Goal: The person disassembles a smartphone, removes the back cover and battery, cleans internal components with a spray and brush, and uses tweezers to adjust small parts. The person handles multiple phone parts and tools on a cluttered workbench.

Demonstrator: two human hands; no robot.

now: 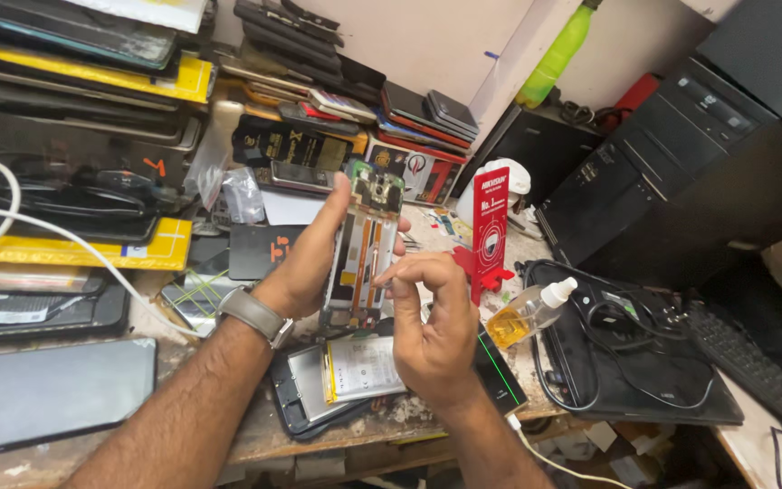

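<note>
Opened phone (pixel 364 249), back cover off, internals and flex cables exposed, held upright just left of frame centre. Left hand (pixel 305 263) wraps its left edge, thumb up along the side, closed around it; a grey-strapped wristwatch (pixel 253 314) sits on that wrist. Right hand (pixel 432 321) has fingertips (pixel 391 276) pinched together at the phone's right edge; whether they grip anything there cannot be told. Below the hands, a silver battery (pixel 362 367) lies on a dark phone shell (pixel 296 398) on the worn bench (pixel 255 439). Right of centre: spray bottle of amber liquid (pixel 527 312), red card stand (pixel 489 231). Stacked phones (pixel 427 113) upper centre; black keyboard (pixel 753 367) lower right.
</note>
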